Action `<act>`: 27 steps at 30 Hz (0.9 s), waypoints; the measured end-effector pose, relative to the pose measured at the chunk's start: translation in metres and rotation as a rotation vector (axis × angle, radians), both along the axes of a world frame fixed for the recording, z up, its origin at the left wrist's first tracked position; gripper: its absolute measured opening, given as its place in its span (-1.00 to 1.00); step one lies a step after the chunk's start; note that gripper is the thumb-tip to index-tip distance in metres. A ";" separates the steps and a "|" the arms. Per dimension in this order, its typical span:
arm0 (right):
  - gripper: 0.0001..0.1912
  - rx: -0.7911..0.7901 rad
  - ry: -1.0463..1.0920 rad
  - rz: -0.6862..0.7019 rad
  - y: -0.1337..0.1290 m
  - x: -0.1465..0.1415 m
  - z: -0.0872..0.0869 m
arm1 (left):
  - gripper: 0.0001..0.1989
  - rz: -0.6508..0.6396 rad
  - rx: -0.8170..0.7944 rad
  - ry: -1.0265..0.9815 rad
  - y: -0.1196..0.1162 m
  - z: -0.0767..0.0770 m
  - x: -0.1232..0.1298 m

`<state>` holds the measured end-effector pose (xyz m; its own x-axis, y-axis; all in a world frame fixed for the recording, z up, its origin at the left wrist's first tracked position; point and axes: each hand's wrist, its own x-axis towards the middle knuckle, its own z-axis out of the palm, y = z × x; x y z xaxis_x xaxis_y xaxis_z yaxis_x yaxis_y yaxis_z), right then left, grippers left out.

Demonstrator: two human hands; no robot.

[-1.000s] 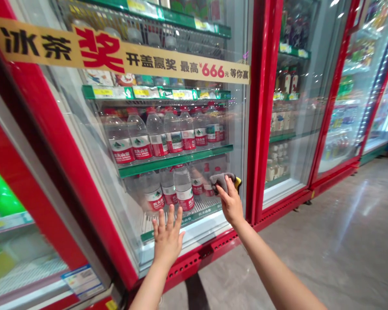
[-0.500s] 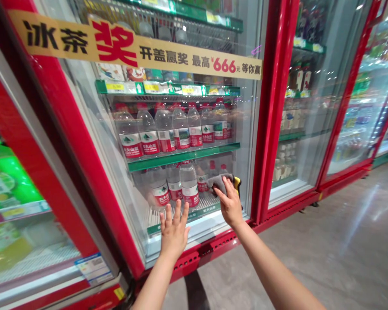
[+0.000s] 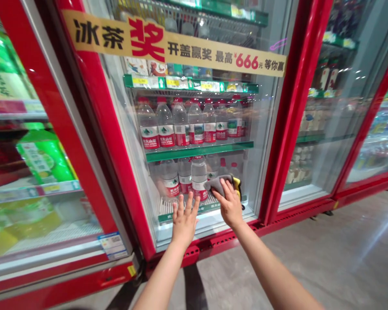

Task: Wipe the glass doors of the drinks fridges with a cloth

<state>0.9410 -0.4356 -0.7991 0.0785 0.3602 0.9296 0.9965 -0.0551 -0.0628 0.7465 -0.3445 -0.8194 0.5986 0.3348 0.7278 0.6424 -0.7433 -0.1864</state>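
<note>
My right hand (image 3: 231, 206) presses a grey cloth (image 3: 220, 185) with a yellow and black edge against the lower part of a fridge's glass door (image 3: 261, 129). To its left, my left hand (image 3: 185, 219) has its fingers spread at the bottom of the same glass, holding nothing. Whether its palm touches the glass I cannot tell. Behind the door, water bottles (image 3: 196, 125) with red caps and red-and-white labels line a shelf, and several more bottles stand on the bottom rack behind my hands.
A yellow banner strip (image 3: 207, 51) crosses the door's upper part. Red frames (image 3: 287, 116) border this fridge. Another fridge on the left holds green bottles (image 3: 45, 150); more fridges run off to the right above a grey floor (image 3: 358, 249).
The view has turned left, so the fridge sits farther right in the picture. Against the bottles, the cloth under my right hand has moved left across the glass. My left hand stays spread.
</note>
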 end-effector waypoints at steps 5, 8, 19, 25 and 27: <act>-0.22 0.280 0.208 -0.016 0.016 0.003 0.025 | 0.02 -0.015 0.041 0.027 -0.007 0.007 -0.011; -0.24 0.198 0.164 0.014 0.027 -0.022 0.040 | -0.02 -0.019 0.082 0.038 -0.005 0.003 -0.021; -0.27 0.153 0.034 -0.008 0.018 -0.022 0.025 | -0.04 0.044 0.106 -0.004 0.014 -0.004 -0.056; -0.25 -0.016 -0.055 0.003 0.031 -0.070 0.032 | -0.02 0.046 0.082 0.029 0.015 -0.005 -0.058; -0.29 -0.105 -0.161 0.034 0.020 -0.065 0.019 | -0.05 0.036 0.087 0.036 0.015 -0.005 -0.059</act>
<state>0.8762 -0.4155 -0.7804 -0.0825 0.4562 0.8861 0.9946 -0.0189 0.1023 0.6871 -0.3295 -0.8246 0.6135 0.2929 0.7334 0.6601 -0.6999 -0.2726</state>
